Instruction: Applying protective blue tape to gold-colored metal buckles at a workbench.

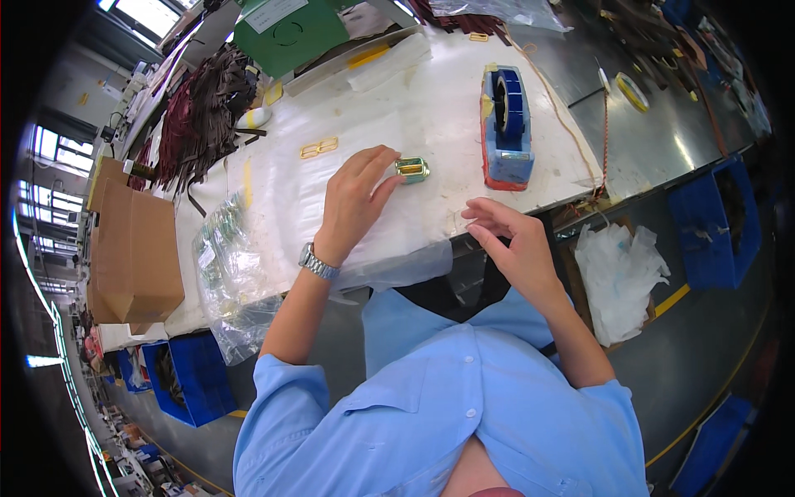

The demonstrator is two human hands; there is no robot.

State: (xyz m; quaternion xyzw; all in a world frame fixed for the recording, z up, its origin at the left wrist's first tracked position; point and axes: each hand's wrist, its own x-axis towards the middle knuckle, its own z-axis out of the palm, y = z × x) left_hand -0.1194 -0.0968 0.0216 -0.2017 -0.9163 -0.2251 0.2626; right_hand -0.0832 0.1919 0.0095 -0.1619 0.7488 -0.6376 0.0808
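Observation:
My left hand [358, 192], with a metal watch [318, 263] at the wrist, has its thumb and fingertips closed on the left end of a small stack of gold-coloured metal buckles [412, 171] with a greenish sheen at its sides. The stack rests on the white table covering. Up and left of that hand, a flat gold double-slot buckle [319, 148] lies alone. Nearer the table's front edge, my right hand [515, 248] hovers with curved fingers and the thumb apart from them; nothing plainly shows between them. A blue and red tape dispenser [507, 132] with a blue-cored roll stands beyond it.
At the left, a clear plastic bag [228, 248] hangs over the table edge beside a cardboard box [137, 244]. Bundles of dark straps [203, 116] lie behind. A green box [290, 37] stands at the back. White plastic bags [617, 282] and a blue bin [716, 224] are at the right.

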